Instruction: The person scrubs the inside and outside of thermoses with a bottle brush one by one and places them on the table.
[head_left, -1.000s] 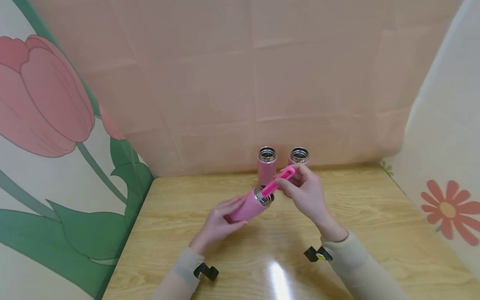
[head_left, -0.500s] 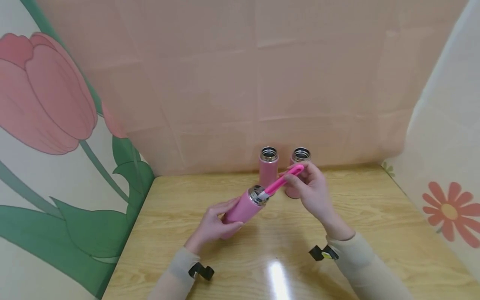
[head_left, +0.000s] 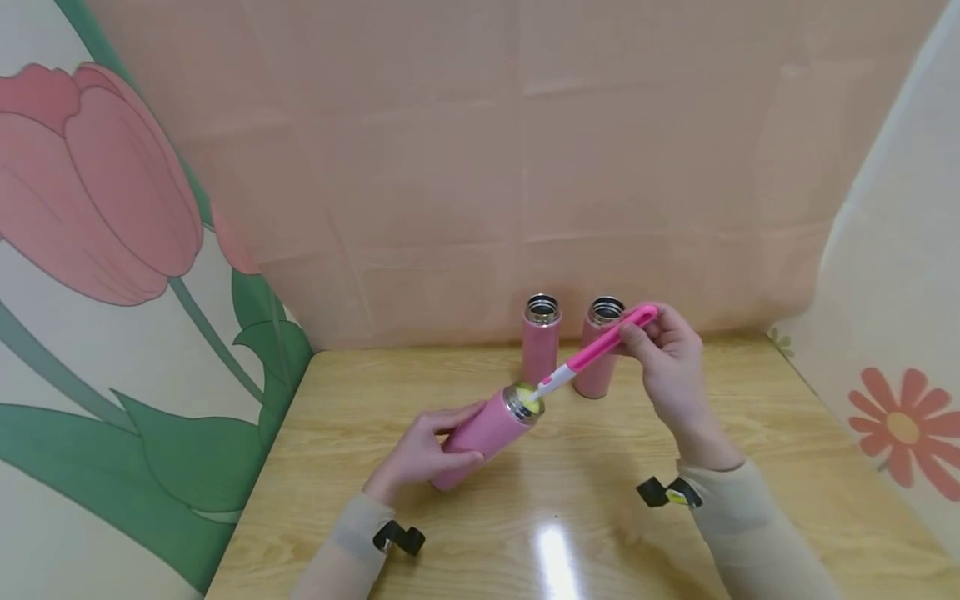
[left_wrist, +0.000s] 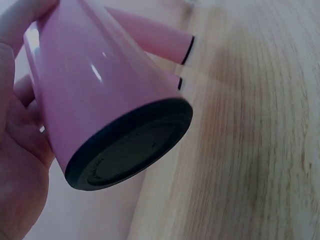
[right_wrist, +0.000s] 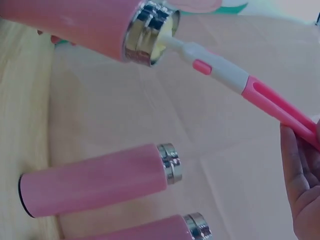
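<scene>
A pink thermos bottle [head_left: 480,435] with a bare steel neck is tilted toward the right, gripped around its body by my left hand [head_left: 429,450]. Its black base [left_wrist: 130,145] faces the left wrist camera. My right hand [head_left: 670,367] pinches the far end of a pink and white bottle brush [head_left: 596,348]. The brush's pale yellow sponge head [right_wrist: 161,42] sits in the bottle mouth, mostly hidden inside the steel neck [right_wrist: 145,34].
Two more lidless pink thermos bottles, a left one [head_left: 541,342] and a right one [head_left: 597,367], stand upright on the wooden table [head_left: 360,392] near the pink back wall [head_left: 420,167]. Flower-printed walls flank the table.
The right hand has drawn the brush up and to the right, so its white shaft and yellow sponge now show at the mouth. The held bottle has shifted slightly down and left.
</scene>
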